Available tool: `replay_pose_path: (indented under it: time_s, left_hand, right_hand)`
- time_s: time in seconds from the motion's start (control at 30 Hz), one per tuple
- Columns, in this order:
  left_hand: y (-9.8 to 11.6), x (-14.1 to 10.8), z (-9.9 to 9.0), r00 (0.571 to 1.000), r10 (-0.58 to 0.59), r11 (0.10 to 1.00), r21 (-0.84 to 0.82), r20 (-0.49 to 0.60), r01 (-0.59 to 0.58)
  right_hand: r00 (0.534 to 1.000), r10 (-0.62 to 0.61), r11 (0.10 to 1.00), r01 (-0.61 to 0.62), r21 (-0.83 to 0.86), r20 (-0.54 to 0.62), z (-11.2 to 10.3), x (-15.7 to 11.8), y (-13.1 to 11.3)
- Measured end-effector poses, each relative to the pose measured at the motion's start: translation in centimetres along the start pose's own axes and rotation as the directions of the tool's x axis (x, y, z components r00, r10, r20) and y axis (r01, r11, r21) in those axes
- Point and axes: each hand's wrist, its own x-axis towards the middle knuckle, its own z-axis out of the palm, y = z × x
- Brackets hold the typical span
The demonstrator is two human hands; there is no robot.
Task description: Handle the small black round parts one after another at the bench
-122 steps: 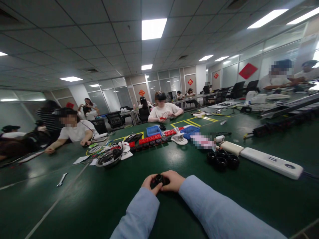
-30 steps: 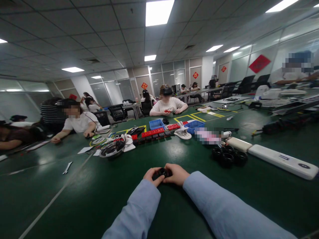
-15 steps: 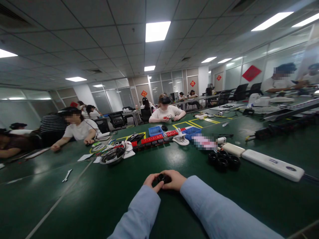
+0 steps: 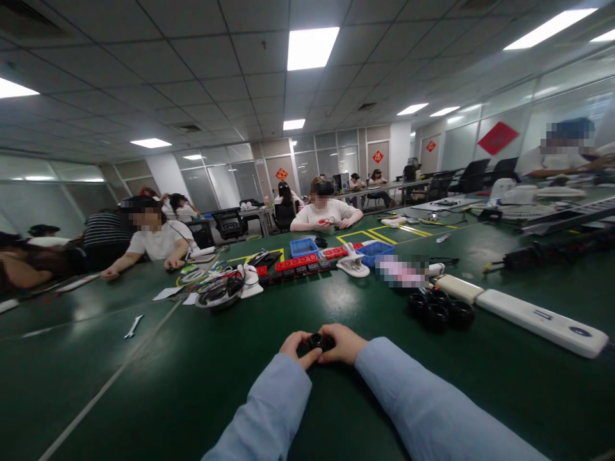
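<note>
A small round black part (image 4: 316, 342) is held between my two hands just above the green table (image 4: 230, 378), or resting on it; which of these I cannot tell. My left hand (image 4: 298, 349) grips its left side, the thumb across the near edge. On the right side my right hand (image 4: 344, 344) is closed round it, thumb and fingers curled. The two thumbs nearly meet in front. Farther right lie several similar black round parts (image 4: 438, 312) in a cluster.
A wrench (image 4: 133, 326) lies at the left. Beyond my hands are a metal bowl with cables (image 4: 218, 291), red sockets (image 4: 296, 262), a white clamp (image 4: 354, 262) and blue trays (image 4: 377, 254). A long white device (image 4: 542, 321) lies right. People sit around the table.
The view has shifted slightly, so the table objects on the right appear farther right. My hands keep hold of the black part, with the right fingers slightly rearranged.
</note>
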Motion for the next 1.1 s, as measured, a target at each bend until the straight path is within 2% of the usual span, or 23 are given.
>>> replay_pose_path:
  time_s: [0.1,0.2,0.27,0.4,0.5,0.6,0.8,1.0,1.1]
  left_hand:
    - [-0.2,0.2,0.2,0.998,-0.061,0.997,0.051,-0.016,0.062]
    - [-0.4,0.4,0.4,0.996,-0.083,0.994,0.069,-0.035,0.085]
    - [-0.4,0.4,0.4,0.997,-0.067,0.996,0.057,-0.027,0.068]
    - [-0.3,0.3,0.3,1.000,-0.011,1.000,0.022,0.006,0.011]
    - [0.0,0.1,0.1,1.000,0.028,1.000,-0.004,0.009,-0.027]
    - [0.2,-0.1,0.0,0.998,0.061,0.998,-0.030,0.011,-0.061]
    - [0.2,-0.3,-0.1,0.994,0.104,0.995,0.000,0.017,-0.104]
    - [0.0,-0.1,0.0,0.998,0.029,0.997,0.063,0.047,-0.032]
    - [0.0,0.0,0.0,0.999,0.028,0.997,0.070,0.043,-0.031]
  right_hand:
    - [0.992,0.032,0.985,-0.053,-0.163,-0.125,0.4,-0.2,-1.1]
    - [0.988,0.007,0.966,-0.047,-0.256,-0.154,0.4,-0.3,-1.9]
    - [0.992,-0.027,0.967,-0.005,-0.253,-0.120,0.1,-0.4,-2.1]
    - [0.995,-0.092,0.982,0.095,-0.164,0.026,-0.9,-0.5,-1.5]
    - [0.992,-0.088,0.987,0.099,-0.124,0.089,-1.4,-0.5,-1.1]
    - [0.993,-0.068,0.989,0.079,-0.123,0.092,-1.5,-0.5,-1.0]
    - [0.999,-0.035,0.981,0.038,-0.189,0.018,-0.9,-0.5,-1.1]
    - [0.995,0.038,0.970,-0.060,-0.236,-0.097,0.1,-0.4,-1.5]
    - [0.992,0.031,0.959,-0.063,-0.276,-0.119,0.3,-0.4,-1.9]
